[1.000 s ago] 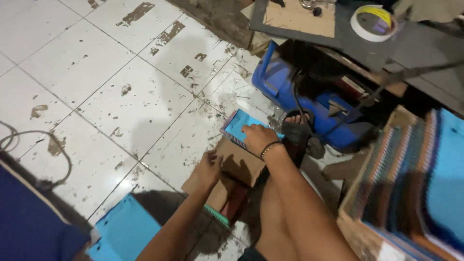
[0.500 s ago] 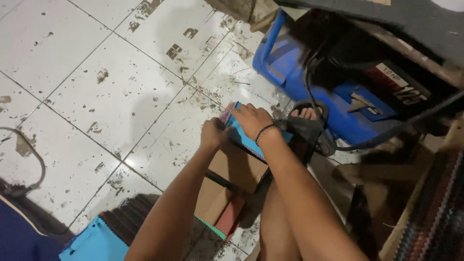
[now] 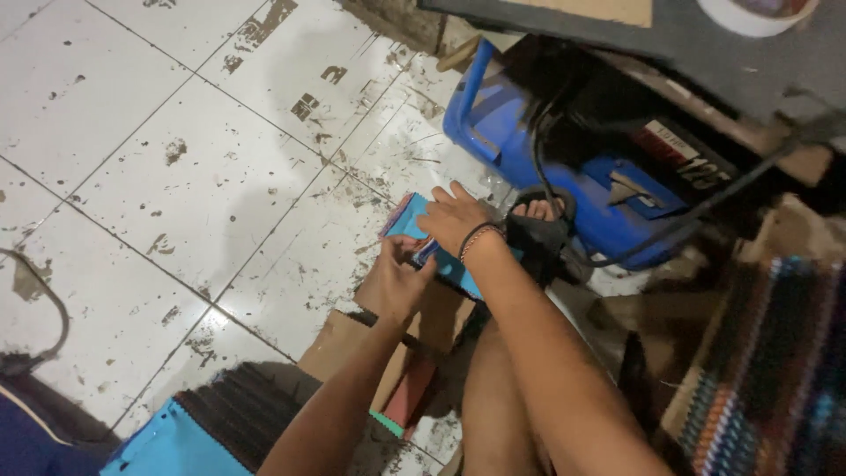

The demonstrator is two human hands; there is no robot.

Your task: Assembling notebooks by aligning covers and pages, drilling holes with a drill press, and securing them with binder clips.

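Note:
A light blue flat sheet (image 3: 407, 222) with a pinkish edge lies on the tiled floor in front of my knee. My right hand (image 3: 454, 220), with a dark band on the wrist, presses flat on top of it, fingers spread. My left hand (image 3: 395, 280) grips the sheet's near edge from below and to the left, thumb on its side. Brown cardboard pieces (image 3: 348, 339) lie under and behind my left hand, with a reddish block (image 3: 411, 394) beneath them.
A blue machine (image 3: 538, 141) with a black cable stands just beyond the sheet, under a dark bench. My foot in a black sandal (image 3: 538, 231) rests beside it. A blue sheet with dark corrugated backing (image 3: 207, 423) lies at the lower left. Striped woven fabric (image 3: 775, 370) is at right.
The view has shifted closer. My left hand rose from the cardboard to the edge of the blue sheet, and my right hand stayed pressed on it.

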